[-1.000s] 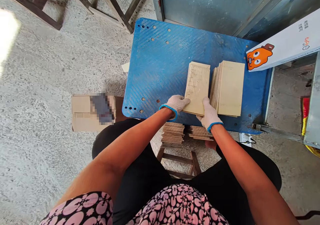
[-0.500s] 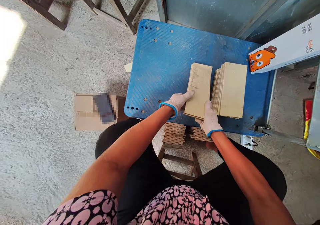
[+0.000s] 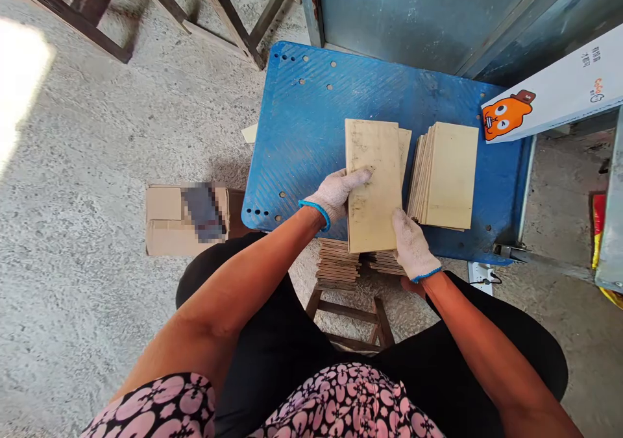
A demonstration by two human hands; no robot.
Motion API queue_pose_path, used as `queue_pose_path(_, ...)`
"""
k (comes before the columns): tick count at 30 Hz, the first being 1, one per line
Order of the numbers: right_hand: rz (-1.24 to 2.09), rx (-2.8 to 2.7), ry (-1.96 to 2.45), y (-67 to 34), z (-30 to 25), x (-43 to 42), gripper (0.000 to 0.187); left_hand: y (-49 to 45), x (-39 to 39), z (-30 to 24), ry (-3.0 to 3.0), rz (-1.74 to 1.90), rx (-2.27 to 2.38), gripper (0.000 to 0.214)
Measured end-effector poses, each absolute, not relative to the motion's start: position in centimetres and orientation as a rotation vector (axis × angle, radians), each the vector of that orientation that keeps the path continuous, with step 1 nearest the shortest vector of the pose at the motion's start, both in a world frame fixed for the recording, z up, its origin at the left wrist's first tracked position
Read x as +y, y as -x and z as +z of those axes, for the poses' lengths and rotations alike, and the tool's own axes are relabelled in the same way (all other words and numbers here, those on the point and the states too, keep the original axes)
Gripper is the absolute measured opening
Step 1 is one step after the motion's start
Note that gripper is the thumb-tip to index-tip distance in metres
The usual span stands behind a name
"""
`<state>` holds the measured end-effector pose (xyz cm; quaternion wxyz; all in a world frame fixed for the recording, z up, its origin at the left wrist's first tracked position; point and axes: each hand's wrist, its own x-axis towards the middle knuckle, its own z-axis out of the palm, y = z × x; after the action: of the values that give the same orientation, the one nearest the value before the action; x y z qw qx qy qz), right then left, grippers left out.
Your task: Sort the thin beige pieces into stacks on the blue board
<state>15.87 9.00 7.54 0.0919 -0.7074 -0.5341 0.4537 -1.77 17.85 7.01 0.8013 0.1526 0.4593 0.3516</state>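
Both my hands wear white knit gloves with blue cuffs. A pale, smudged wooden board [image 3: 374, 211] is between them, raised over the near edge of the blue table. My left hand [image 3: 341, 190] grips its left side, thumb lying on the face and fingers hidden beneath. At the lower right edge, my right hand [image 3: 413, 243] holds it with the thumb on top. Whether it is one board or several together I cannot tell. Another pale board [image 3: 405, 149] shows partly from under it. To the right, a leaning stack of similar boards [image 3: 452, 175] rests on the table.
The blue table [image 3: 302, 126] has holes along its edges. A white printed box [image 3: 559, 91] juts over its right end. Below the near edge, more stacked boards [image 3: 338, 263] sit on a wooden stool [image 3: 348, 309]. A cardboard box [image 3: 168, 237] stands on the floor at left.
The held board has come up and toward me, shifting left and turning straighter, uncovering a board beneath. My left hand moved slightly left; my right hand came down toward my body.
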Motion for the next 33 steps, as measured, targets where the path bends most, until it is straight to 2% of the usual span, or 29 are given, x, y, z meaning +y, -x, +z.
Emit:
queue_pose_path(4, 1.373, -1.46, 2.217, -17.3, 8.9, 10.2, 0.051, 2.1, 16.7, 7.8, -0.373, 0.779, 1.013, 0.058)
queue_pose_path(9, 1.005, -1.455, 2.082, -20.2, 13.8, 11.7, 0.053, 2.4, 14.6, 9.3, -0.505, 0.638, 0.982, 0.052)
queue_pose_path(13, 0.821, -1.658, 2.124, -22.2, 17.7, 12.4, 0.065, 2.0, 12.2, 10.0, -0.559, 0.475, 0.887, 0.051)
queue_pose_path(15, 0.894, -1.837, 2.159, -22.7, 18.8, 12.6, 0.069, 1.8, 10.9, 10.2, -0.586, 0.406, 0.824, 0.051)
queue_pose_path(18, 1.198, -2.074, 2.148, -22.7, 19.5, 12.4, 0.067, 1.5, 9.2, 10.6, -0.741, 0.336, 0.771, 0.048)
queue_pose_path(22, 1.597, -2.169, 2.11, -22.2, 19.7, 10.4, 0.054, 1.5, 6.9, 10.7, -0.983, 0.231, 0.708, 0.038)
queue_pose_path(24, 1.69, -2.184, 2.095, -22.3, 20.0, 8.6, 0.048, 1.4, 5.7, 10.7, -1.002, 0.185, 0.646, 0.037)
queue_pose_path(31, 1.373, -2.418, 2.115, -23.1, 22.8, 0.4, 0.034, 0.5, 3.4, 11.7, -1.21, 0.043, 0.354, 0.048)
queue_pose_path(33, 1.312, -2.484, 2.06, -23.0, 23.0, -1.3, 0.031, 0.2, 3.8, 11.8, -1.45, -0.091, 0.302, 0.06)
